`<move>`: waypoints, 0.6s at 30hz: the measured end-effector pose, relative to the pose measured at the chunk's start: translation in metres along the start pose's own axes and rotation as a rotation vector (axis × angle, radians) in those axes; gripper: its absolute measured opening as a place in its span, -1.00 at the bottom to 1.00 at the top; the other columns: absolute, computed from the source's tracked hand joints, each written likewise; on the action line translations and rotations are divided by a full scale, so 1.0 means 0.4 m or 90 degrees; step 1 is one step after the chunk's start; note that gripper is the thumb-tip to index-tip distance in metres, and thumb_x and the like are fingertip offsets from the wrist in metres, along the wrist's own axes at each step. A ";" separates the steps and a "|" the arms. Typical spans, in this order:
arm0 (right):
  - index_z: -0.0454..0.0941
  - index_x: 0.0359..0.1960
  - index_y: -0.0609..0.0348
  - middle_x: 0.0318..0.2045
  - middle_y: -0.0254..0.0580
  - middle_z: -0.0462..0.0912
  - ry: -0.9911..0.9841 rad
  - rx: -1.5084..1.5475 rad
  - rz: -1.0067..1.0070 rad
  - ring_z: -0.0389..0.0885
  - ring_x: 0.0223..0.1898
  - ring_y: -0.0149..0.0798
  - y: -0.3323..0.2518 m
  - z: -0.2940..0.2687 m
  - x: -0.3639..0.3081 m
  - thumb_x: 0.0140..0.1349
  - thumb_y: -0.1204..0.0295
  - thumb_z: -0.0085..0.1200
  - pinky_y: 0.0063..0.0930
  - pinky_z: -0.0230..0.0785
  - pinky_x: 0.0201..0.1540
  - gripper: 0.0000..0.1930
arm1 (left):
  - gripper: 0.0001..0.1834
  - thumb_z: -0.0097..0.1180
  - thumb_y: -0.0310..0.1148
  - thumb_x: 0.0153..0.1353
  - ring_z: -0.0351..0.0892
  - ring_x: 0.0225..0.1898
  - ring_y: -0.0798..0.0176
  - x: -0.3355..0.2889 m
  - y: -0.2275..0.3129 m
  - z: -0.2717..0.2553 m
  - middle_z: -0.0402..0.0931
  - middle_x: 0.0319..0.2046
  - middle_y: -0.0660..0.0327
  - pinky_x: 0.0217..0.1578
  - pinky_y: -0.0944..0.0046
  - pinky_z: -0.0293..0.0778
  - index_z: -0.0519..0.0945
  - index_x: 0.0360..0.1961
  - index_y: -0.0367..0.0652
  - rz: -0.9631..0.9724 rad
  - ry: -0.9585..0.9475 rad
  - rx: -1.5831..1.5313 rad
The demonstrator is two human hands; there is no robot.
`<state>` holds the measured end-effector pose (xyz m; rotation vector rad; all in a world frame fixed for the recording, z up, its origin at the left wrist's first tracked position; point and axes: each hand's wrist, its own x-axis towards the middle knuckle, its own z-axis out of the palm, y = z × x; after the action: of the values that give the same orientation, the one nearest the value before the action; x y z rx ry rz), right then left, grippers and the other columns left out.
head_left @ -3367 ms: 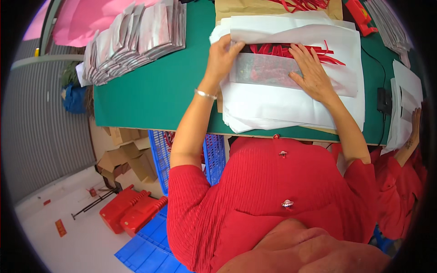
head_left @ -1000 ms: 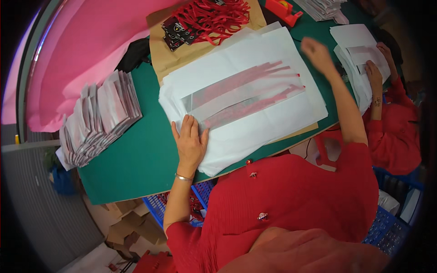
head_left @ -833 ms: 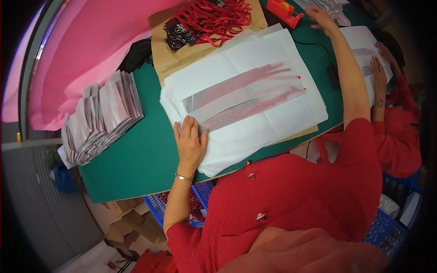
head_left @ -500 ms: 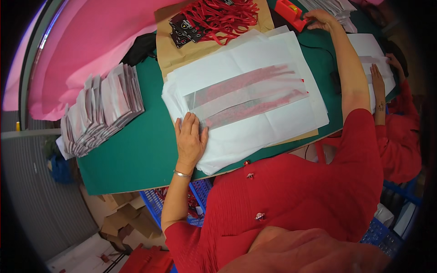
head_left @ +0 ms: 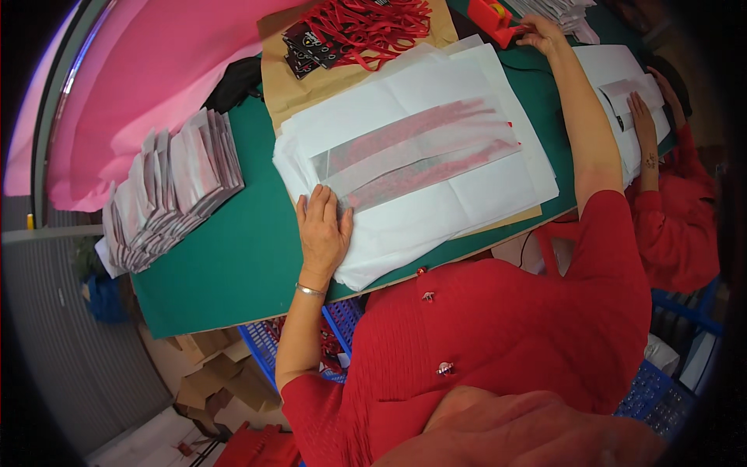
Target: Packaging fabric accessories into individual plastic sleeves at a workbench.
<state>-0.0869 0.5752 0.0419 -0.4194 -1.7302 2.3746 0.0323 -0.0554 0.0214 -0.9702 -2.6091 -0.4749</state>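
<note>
A long packet folded in thin white tissue paper (head_left: 412,159) lies slanted on a stack of white sheets (head_left: 389,101); reddish contents show through it. My left hand (head_left: 322,237) rests flat at the packet's lower left corner, fingers stretched out over the paper. At the far right, my right hand (head_left: 542,36) is at the front end of a red tape dispenser (head_left: 489,22) with a yellow-orange core. Its thumb and fingers are drawn together there; any tape between them is too small to make out.
Wrapped packets (head_left: 175,183) stand in rows on the green table (head_left: 210,288) at left. Red straps with black tags (head_left: 373,31) lie on brown paper (head_left: 272,74) at the back. A co-worker's hands (head_left: 643,117) handle white paper at right. Blue crates (head_left: 268,350) sit below the table.
My right hand stays at the tape dispenser, its fingers closer together at the front end. My left hand keeps its place on the packet. The whole view has shifted slightly.
</note>
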 end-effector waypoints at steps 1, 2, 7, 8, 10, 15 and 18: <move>0.58 -0.37 0.24 -0.47 -0.12 0.52 -0.026 0.023 -0.022 0.53 -0.41 -0.13 0.009 -0.003 -0.010 0.11 0.52 0.17 0.10 0.53 -0.10 -0.92 | -0.59 0.20 -0.34 0.19 0.46 0.16 -0.02 -0.002 -0.003 0.001 0.51 0.05 -0.01 0.31 -0.08 0.17 0.53 0.00 -0.38 0.000 0.002 -0.001; 0.58 -0.40 0.23 -0.51 -0.15 0.51 -0.051 0.045 -0.044 0.52 -0.43 -0.15 0.016 -0.008 -0.020 0.10 0.53 0.16 0.12 0.52 -0.09 -0.95 | -0.60 0.20 -0.34 0.19 0.46 0.16 -0.02 -0.003 -0.003 0.003 0.51 0.05 -0.01 0.31 -0.08 0.17 0.53 0.00 -0.38 0.000 0.003 -0.003; 0.54 -0.51 0.16 -0.62 -0.24 0.44 0.022 0.114 -0.095 0.50 -0.48 -0.21 0.062 -0.011 -0.014 0.07 0.59 0.12 0.11 0.47 -0.05 -0.94 | -0.60 0.19 -0.34 0.19 0.46 0.16 -0.03 -0.004 -0.002 0.005 0.51 0.05 -0.02 0.31 -0.09 0.17 0.53 -0.01 -0.37 -0.002 0.007 -0.005; 0.53 -0.53 0.15 -0.64 -0.26 0.42 0.086 0.128 -0.098 0.50 -0.49 -0.22 0.073 -0.010 -0.006 0.06 0.60 0.11 0.10 0.45 -0.04 -0.92 | -0.61 0.19 -0.34 0.19 0.46 0.16 -0.03 -0.004 -0.002 0.004 0.51 0.04 -0.02 0.30 -0.09 0.17 0.53 -0.02 -0.37 -0.002 0.006 -0.003; 0.51 -0.56 0.13 -0.65 -0.28 0.41 0.147 0.141 -0.099 0.49 -0.49 -0.24 0.089 -0.026 0.016 0.06 0.62 0.09 0.09 0.44 -0.03 -0.89 | -0.61 0.19 -0.34 0.19 0.46 0.16 -0.03 -0.004 -0.003 0.004 0.51 0.04 -0.02 0.30 -0.09 0.17 0.54 -0.02 -0.37 -0.005 0.005 0.000; 0.51 -0.55 0.15 -0.64 -0.27 0.41 0.016 0.174 -0.010 0.49 -0.48 -0.26 0.095 -0.110 0.045 0.06 0.64 0.08 0.03 0.41 0.02 -0.89 | -0.62 0.19 -0.33 0.19 0.47 0.16 -0.03 -0.003 -0.003 0.008 0.52 0.03 -0.02 0.31 -0.09 0.17 0.54 -0.03 -0.37 -0.001 0.011 0.002; 0.53 -0.52 0.17 -0.61 -0.26 0.44 0.033 0.146 -0.002 0.50 -0.46 -0.27 0.107 -0.074 0.029 0.08 0.61 0.10 -0.04 0.42 -0.01 -0.93 | -0.63 0.19 -0.34 0.19 0.47 0.16 -0.03 -0.002 0.000 0.002 0.52 0.03 -0.01 0.31 -0.09 0.17 0.54 -0.04 -0.36 -0.005 0.006 0.001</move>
<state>-0.0870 0.5920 -0.0085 -0.4370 -1.4148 2.4989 0.0328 -0.0555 0.0203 -0.9555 -2.6056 -0.4787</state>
